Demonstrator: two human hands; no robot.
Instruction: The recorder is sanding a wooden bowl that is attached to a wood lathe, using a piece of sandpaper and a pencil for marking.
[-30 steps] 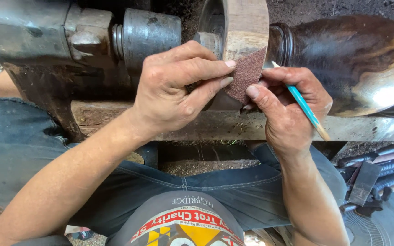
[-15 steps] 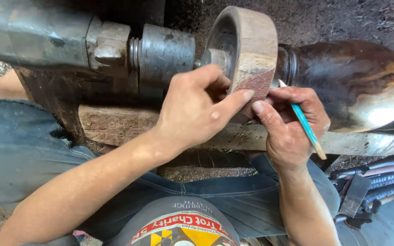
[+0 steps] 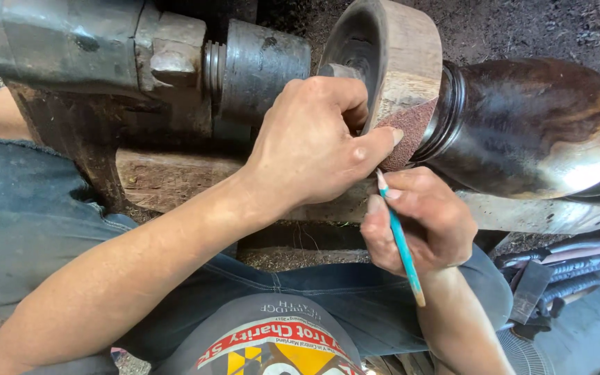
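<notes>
A round wooden ring (image 3: 401,55) is mounted on a lathe between a dark metal spindle (image 3: 258,59) and a glossy brown turned wooden piece (image 3: 536,125). My left hand (image 3: 314,146) presses a piece of reddish-brown sandpaper (image 3: 411,132) against the ring's lower rim with thumb and fingers. My right hand (image 3: 421,222) sits just below it and grips a blue pencil (image 3: 401,243), whose tip points up toward the sandpaper's lower edge.
A worn wooden beam (image 3: 175,180) runs under the lathe. Heavy grey metal lathe parts (image 3: 71,42) fill the upper left. Several dark metal tools (image 3: 564,271) lie at the lower right. My legs in blue jeans (image 3: 29,215) straddle the beam.
My left hand has moved right and wrapped the sandpaper tighter on the ring. My right hand dropped below it and turned the pencil more upright, tip at the sandpaper.
</notes>
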